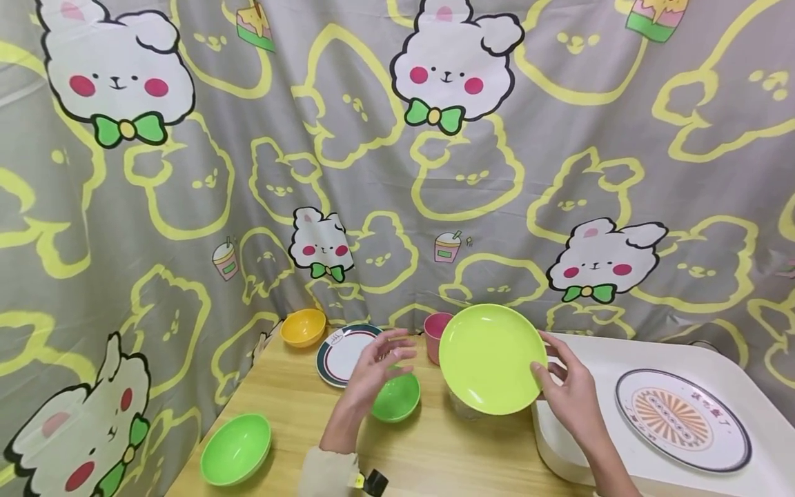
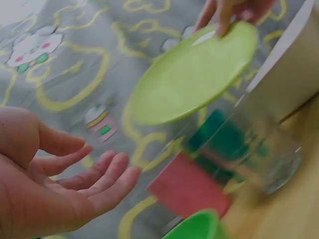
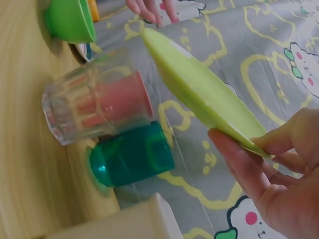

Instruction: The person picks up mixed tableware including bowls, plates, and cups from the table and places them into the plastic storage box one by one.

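A lime-green plate (image 1: 493,359) is held up in the air, tilted so that its inner face shows in the head view. My right hand (image 1: 571,383) pinches its right rim between thumb and fingers. To the left of the plate, my left hand (image 1: 377,366) is raised with fingers spread and slightly bent, touching nothing. Below that hand stands a green bowl (image 1: 397,400), partly covered by it. Under and behind the plate are a pink cup (image 1: 433,330), a clear glass (image 3: 62,112) and a teal cup (image 3: 134,157); the plate hides the teal one in the head view.
An orange bowl (image 1: 303,328) and a dark-rimmed white plate (image 1: 348,355) sit at the table's back left. Another green bowl (image 1: 236,452) stands near the left edge. On the right, a raised white surface (image 1: 577,428) bears a patterned plate (image 1: 723,438). A printed curtain (image 1: 373,172) hangs behind.
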`<state>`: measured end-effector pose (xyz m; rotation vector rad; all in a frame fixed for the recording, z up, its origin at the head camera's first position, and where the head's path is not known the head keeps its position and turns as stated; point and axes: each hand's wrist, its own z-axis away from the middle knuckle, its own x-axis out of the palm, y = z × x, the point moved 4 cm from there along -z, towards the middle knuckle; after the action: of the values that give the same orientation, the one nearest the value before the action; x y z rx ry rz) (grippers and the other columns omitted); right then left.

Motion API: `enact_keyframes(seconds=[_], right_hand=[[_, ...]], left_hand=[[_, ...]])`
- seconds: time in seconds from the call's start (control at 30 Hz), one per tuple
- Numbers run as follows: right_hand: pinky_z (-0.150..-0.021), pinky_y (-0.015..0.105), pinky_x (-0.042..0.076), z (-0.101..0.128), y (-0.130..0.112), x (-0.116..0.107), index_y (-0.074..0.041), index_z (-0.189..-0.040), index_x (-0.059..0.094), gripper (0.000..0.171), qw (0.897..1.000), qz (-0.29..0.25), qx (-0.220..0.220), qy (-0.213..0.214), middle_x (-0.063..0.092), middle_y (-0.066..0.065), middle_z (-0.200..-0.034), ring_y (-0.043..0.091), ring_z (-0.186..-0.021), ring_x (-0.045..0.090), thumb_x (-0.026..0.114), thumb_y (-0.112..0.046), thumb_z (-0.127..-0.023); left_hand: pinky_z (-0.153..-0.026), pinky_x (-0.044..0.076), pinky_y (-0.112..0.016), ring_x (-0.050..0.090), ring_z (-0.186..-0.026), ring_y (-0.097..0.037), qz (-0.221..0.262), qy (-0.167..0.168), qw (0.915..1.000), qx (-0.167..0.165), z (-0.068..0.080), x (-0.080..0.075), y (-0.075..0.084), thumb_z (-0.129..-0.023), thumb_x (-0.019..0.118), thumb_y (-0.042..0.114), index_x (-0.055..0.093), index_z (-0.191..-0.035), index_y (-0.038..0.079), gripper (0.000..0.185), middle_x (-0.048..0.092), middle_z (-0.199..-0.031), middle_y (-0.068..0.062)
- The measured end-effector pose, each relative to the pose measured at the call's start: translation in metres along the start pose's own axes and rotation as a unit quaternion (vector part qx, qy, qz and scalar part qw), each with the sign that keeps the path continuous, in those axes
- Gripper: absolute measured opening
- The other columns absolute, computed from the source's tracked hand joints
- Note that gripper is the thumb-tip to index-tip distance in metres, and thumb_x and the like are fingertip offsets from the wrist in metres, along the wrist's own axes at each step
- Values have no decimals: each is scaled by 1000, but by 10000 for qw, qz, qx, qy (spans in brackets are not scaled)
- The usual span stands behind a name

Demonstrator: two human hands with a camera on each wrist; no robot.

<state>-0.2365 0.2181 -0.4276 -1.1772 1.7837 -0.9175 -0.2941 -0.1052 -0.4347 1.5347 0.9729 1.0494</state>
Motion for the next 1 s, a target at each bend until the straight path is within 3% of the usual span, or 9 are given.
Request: enact_keyframes(seconds=[0.1, 0.2, 0.3, 0.43, 0.57, 0.73, 0.9, 1.0], right_hand=[[-52, 34, 61, 0, -3, -10, -1, -148, 50, 52, 9996, 174, -130, 181, 58, 21, -119, -5, -88, 65, 59, 8, -98], [-52, 32, 61, 1, -5, -19, -3, -148, 51, 52, 9985, 380, -227, 328, 58, 19, -120, -8, -89, 63, 60, 8, -97], [-53, 28, 61, 1, -6, -28, -4, -147, 53, 52, 9962, 647, -353, 466, 60, 20, -119, -12, -90, 61, 62, 7, -96], [-53, 21, 59, -2, -9, -40, -5, -144, 57, 52, 9908, 1048, -569, 637, 64, 22, -118, -17, -91, 57, 64, 6, -95], [-51, 17, 56, -4, -12, -53, -5, -142, 59, 51, 9848, 1385, -731, 756, 65, 23, -118, -20, -89, 56, 66, 7, -93], [-49, 13, 52, -7, -16, -75, -1, -139, 61, 50, 9756, 1784, -944, 867, 66, 24, -119, -23, -86, 53, 67, 8, -91], [-56, 5, 49, -12, -21, -97, 1, -138, 61, 50, 9623, 2291, -1162, 890, 67, 28, -122, -26, -89, 45, 68, 9, -89], [-56, 3, 46, -16, -21, -109, 2, -134, 64, 47, 9540, 2537, -1313, 914, 69, 29, -115, -28, -89, 41, 69, 9, -88]], left_hand=[[-99, 56, -45, 62, -119, -38, -75, 658, 9977, 156, -2, -22, 6, -104, 50, -3, 49, -142, -6, 38, 55, -135, -31], [-94, 59, -40, 67, -110, -27, -266, 1257, 9914, 251, 0, -41, 11, -102, 51, -7, 50, -140, -9, 38, 58, -132, -31], [-91, 60, -39, 67, -105, -22, -805, 1691, 9814, 412, 3, -54, 13, -101, 53, -7, 51, -137, -12, 37, 59, -130, -30], [-90, 58, -35, 63, -110, -35, -1738, 2138, 9589, 685, 6, -66, 12, -99, 54, -8, 56, -133, -12, 34, 60, -127, -30], [-96, 52, -44, 60, -112, -43, -2486, 2532, 9319, 757, 8, -80, 5, -97, 56, -10, 60, -129, -10, 32, 62, -124, -30], [-102, 48, -57, 59, -113, -47, -3230, 2785, 9022, 650, 8, -99, -4, -94, 58, -9, 60, -129, -11, 35, 61, -126, -32], [-110, 40, -60, 53, -124, -50, -4046, 2735, 8716, 426, 4, -113, -7, -94, 59, -4, 58, -132, -11, 39, 58, -132, -33], [-113, 35, -61, 47, -129, -52, -4385, 2630, 8592, 157, 3, -120, -10, -94, 59, -1, 54, -135, -13, 43, 53, -135, -36]])
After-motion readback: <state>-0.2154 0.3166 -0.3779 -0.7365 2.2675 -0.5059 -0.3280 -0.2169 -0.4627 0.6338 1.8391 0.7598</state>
